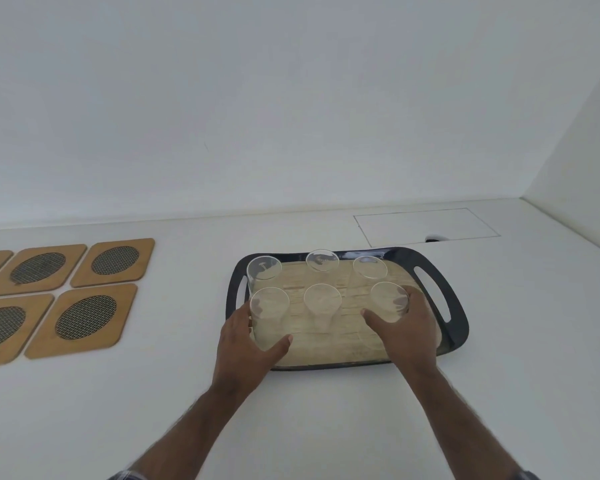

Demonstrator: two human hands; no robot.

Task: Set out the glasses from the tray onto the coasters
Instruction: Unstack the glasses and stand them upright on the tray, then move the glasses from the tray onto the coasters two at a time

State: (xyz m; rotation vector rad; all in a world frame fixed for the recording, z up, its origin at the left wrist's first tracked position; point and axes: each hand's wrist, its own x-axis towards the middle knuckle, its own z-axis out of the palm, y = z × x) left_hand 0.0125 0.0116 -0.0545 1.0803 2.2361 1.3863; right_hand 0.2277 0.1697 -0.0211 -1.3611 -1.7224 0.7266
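A black tray (459,306) with a pale woven mat holds several clear glasses in two rows. My left hand (246,344) wraps around the front left glass (269,313), thumb on its right side. My right hand (407,327) is curled around the front right glass (388,301). The front middle glass (322,303) stands free between my hands. Three more glasses stand in the back row, the left one (264,268) being the tallest in view. Wooden coasters (80,320) with dark mesh ovals lie on the white table far to the left, all bare.
The white table (326,410) meets a white wall at the back and another on the right. A thin rectangular outline with a small dark notch (433,240) is set in the tabletop behind the tray.
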